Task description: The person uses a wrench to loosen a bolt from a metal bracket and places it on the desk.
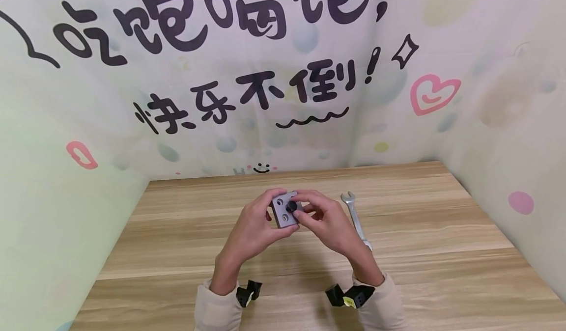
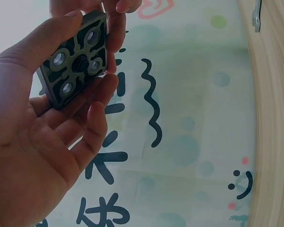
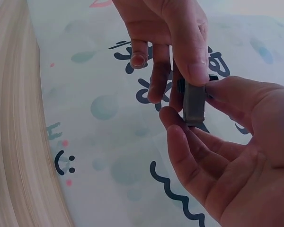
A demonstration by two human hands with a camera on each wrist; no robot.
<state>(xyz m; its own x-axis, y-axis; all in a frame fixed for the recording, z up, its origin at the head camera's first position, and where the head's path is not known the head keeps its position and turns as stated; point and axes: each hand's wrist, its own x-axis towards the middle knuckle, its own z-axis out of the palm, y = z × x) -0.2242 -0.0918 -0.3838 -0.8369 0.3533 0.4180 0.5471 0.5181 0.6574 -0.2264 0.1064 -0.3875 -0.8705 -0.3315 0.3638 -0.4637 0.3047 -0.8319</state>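
In the head view, a square grey plate with several round holes is held up above the table. A black bolt or knob stands in its middle. My left hand grips the plate by its edges between thumb and fingers. The thumb and fingers of my right hand pinch the black knob. From the left wrist view, the plate's ribbed underside shows a dark threaded end at the centre. Seen edge-on in the right wrist view, the plate partly hides behind both hands' fingers.
To the right of my right hand, an open-ended wrench lies on the wood-grain table. Behind the table hangs a pale backdrop with dark lettering and drawings, and similar pale walls stand at both sides.
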